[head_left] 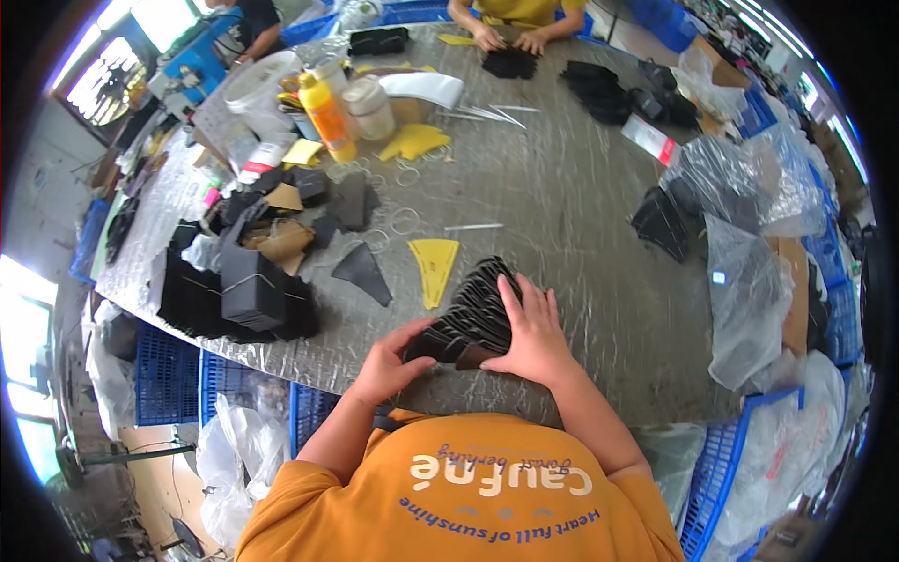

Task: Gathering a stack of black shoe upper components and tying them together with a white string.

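Note:
A fanned stack of black cut pieces [471, 311] stands on the table close in front of me, with pale lines along its edges. Gripping its left lower end is my left hand [393, 361], thumb toward me. My right hand [534, 332] presses along the right side, fingers over the top and thumb at the near edge. Just beyond the stack lies a yellow wedge-shaped pattern piece [434, 270] with small marks. To its left is a single dark piece [363, 273], and a thin white stick [474, 227] rests farther back.
Banded black blocks [253, 290] and scraps crowd the left side. Behind them stand a yellow bottle [328, 117], a jar [369, 108] and yellow pieces [415, 140]. Plastic bags [746, 300] and black bundles [661, 223] line the right. Across the table, another person's hands [510, 40] handle black pieces.

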Available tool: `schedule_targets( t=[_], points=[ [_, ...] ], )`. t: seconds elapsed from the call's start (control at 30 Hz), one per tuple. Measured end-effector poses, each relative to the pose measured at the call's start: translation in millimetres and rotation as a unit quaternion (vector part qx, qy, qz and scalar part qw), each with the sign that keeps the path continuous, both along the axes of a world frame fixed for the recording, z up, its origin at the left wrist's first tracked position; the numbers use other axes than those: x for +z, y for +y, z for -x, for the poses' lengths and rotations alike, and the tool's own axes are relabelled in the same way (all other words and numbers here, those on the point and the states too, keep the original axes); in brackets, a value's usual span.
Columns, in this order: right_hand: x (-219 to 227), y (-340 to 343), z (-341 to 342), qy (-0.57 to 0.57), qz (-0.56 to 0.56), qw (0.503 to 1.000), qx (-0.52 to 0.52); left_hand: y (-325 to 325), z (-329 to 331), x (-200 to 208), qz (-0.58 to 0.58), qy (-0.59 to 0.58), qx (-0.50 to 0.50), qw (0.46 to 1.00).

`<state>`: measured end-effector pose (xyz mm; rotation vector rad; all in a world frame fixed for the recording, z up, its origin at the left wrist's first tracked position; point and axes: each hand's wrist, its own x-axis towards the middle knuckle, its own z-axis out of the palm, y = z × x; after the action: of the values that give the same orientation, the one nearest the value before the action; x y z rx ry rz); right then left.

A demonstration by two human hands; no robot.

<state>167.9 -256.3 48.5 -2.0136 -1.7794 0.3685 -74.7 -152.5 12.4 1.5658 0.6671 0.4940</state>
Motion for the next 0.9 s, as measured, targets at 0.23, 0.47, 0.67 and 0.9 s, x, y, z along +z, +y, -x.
schedule_targets(
  t=[0.23, 0.47, 0.67, 0.9],
  points=[
    [-6, -7, 3, -0.015, 0.028, 0.999, -0.021, -41, -26, -13, -0.276, 0.077, 0.129, 0.949],
    [-6, -11, 9, -0.005, 0.017, 1.000, -0.026, -48, -40, -16, -0.421, 0.042, 0.068, 0.904],
    [-12, -11, 9, 0.015, -0.031, 0.999, -0.022, -44, -40, -14, -0.244, 0.007, 0.132, 0.961],
    [-14, -11, 7, 0.024, -0.046, 0.998, -0.022, -34, -44, 8, -0.436, 0.028, 0.172, 0.883]
  ],
)
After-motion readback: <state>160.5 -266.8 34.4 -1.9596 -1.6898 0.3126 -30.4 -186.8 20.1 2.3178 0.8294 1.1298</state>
